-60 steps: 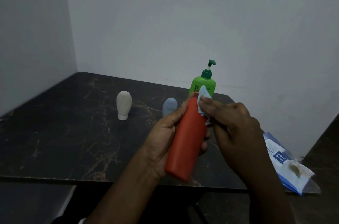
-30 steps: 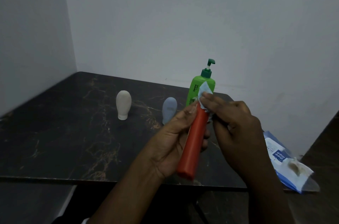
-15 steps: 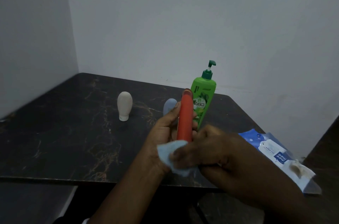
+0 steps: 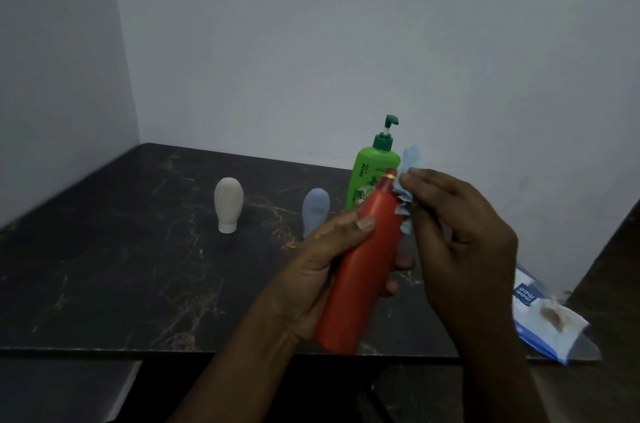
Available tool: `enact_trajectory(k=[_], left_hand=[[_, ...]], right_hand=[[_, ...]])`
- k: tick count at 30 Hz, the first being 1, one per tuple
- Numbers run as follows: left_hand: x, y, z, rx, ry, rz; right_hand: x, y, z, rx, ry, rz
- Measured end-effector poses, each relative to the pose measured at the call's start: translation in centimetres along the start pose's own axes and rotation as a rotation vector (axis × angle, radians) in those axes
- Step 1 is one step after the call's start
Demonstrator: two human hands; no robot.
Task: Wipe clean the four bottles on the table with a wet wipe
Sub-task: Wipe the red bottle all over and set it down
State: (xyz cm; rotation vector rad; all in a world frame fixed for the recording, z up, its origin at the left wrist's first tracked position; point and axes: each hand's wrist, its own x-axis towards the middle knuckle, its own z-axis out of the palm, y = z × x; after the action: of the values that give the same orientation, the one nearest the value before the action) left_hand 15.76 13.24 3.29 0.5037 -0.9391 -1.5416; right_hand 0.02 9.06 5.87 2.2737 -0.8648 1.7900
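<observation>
Head view looks down over a dark, veined stone-look table (image 4: pixel 104 266) pushed into a corner of plain pale walls. The person's left hand (image 4: pixel 322 270) grips a tall red-orange plastic bottle (image 4: pixel 363 270), holding it up off the table and tilted, its neck leaning up and to the right. The thumb lies across the front and the fingertips curl round from behind. The right hand (image 4: pixel 460 239) pinches a crumpled pale blue wet wipe (image 4: pixel 410 162) and presses it against the bottle's shoulder, just under the gold-ringed cap; a loose end of the wipe sticks up above the fingers.

Three more bottles stand on the table farther back. A bright green pump bottle with a dark green pump head (image 4: pixel 375 169) is straight behind the red bottle's top and partly hidden by it. Just to its left is a small blue-grey rounded tube (image 4: pixel 316 207), its foot behind the left thumb. Well apart, farther left, a beige rounded tube stands on its white cap (image 4: pixel 228 204). A blue and white pack of wipes (image 4: pixel 547 322) lies at the table's near right corner.
</observation>
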Motion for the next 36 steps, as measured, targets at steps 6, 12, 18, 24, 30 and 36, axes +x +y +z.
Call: enact_trajectory(k=[6, 12, 18, 24, 30, 36], left_hand=[[-0.3, 0.6, -0.2, -0.064, -0.067, -0.011], [0.2, 0.0, 0.0, 0.063, -0.014, 0.037], [0.1, 0.2, 0.0, 0.031, -0.028, 0.024], [0.3, 0.1, -0.2, 0.128, 0.002, 0.06], [0.3, -0.2, -0.1, 0.152, 0.015, 0.094], [0.3, 0.0, -0.2, 0.146, 0.025, 0.093]], right_hand=[[-0.2, 0.8, 0.4, -0.047, 0.032, -0.029], [-0.4, 0.0, 0.5, 0.013, 0.021, -0.037], [0.0, 0.9, -0.1, -0.068, -0.031, -0.096], [-0.3, 0.8, 0.2, 0.003, -0.033, -0.046], [0.0, 0.6, 0.1, -0.047, -0.038, -0.084], [0.0, 0.9, -0.1, -0.041, -0.032, -0.021]])
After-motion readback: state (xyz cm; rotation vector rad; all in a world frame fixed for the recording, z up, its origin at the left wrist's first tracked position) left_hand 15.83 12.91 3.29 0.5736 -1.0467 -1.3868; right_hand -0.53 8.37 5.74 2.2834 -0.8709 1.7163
